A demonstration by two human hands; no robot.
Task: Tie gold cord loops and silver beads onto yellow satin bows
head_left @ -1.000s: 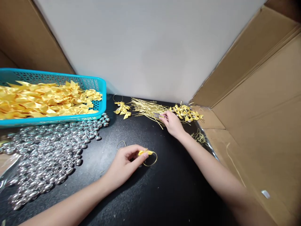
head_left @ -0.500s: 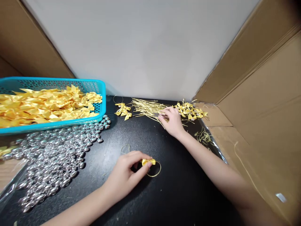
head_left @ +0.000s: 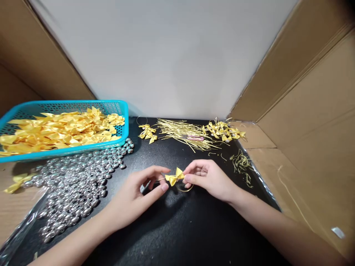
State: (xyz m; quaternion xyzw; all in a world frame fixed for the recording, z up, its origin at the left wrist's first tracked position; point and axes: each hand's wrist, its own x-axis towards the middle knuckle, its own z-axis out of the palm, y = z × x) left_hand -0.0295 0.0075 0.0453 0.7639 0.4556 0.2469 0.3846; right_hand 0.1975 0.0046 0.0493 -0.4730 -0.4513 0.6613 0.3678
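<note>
A yellow ribbon bow [head_left: 172, 180] is held up over the black tabletop, with a loop of thin gold cord [head_left: 185, 190] hanging under it. My right hand [head_left: 209, 179] pinches the bow's right end between thumb and fingers. On the other side, my left hand [head_left: 142, 190] is close to the bow, its thumb and index finger apart. A short length of cord runs from the bow between those fingers; whether the hidden fingers touch it I cannot tell.
A blue basket [head_left: 126, 123] full of yellow bows stands at the left, behind many silver beads [head_left: 80, 188]. Pink-handled snips [head_left: 195, 138] lie on gold cords [head_left: 177, 127]. Beaded bows [head_left: 224, 131] are at the back right, near cord scraps [head_left: 240, 162]. Cardboard walls flank the table.
My right hand has come back from the snips on the cord pile and now grips the bow. The bow is raised and turned, and my left fingers have spread from it.
</note>
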